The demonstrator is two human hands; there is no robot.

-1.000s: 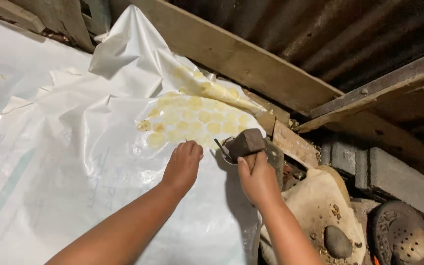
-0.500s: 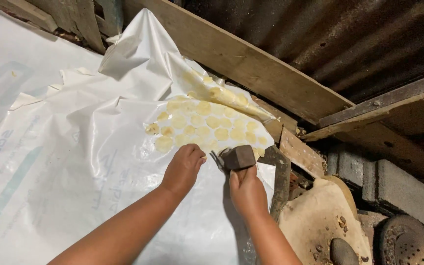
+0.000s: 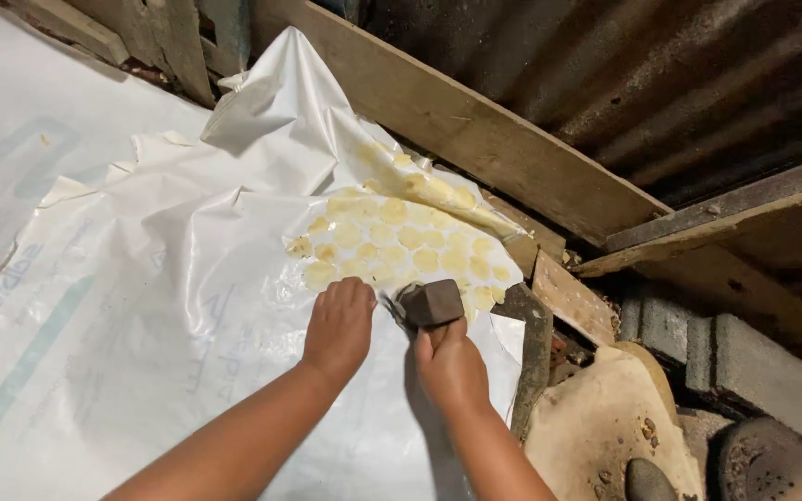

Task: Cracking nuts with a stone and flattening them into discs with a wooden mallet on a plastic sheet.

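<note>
Your right hand (image 3: 452, 366) is closed around the handle of a claw hammer (image 3: 427, 304); its dark, blocky head stands just above your knuckles, with the claw end pointing left toward your other hand. Your left hand (image 3: 339, 327) rests knuckles-up on the white plastic sheet (image 3: 187, 306), fingers curled down against it just left of the hammer head. Whether those fingers pinch anything small cannot be told, since the fingertips are hidden.

The hammer sits at the lower edge of a patch of pale yellow round spots (image 3: 392, 243) printed on the sheet, near the sheet's right border. The sheet is crumpled and creased, and its upper corner (image 3: 276, 102) is folded up against a slanting wooden plank (image 3: 475, 139). Faint green lines show through it at the lower left.

Above the plank lies rusted corrugated metal roofing (image 3: 661, 74). To the right of the hands, a short wooden block (image 3: 573, 297) and a dark upright post (image 3: 536, 348) stand just beside the sheet's edge. Farther right are grey concrete blocks (image 3: 744, 362), and below them a pale, rough slab (image 3: 605, 427).
</note>
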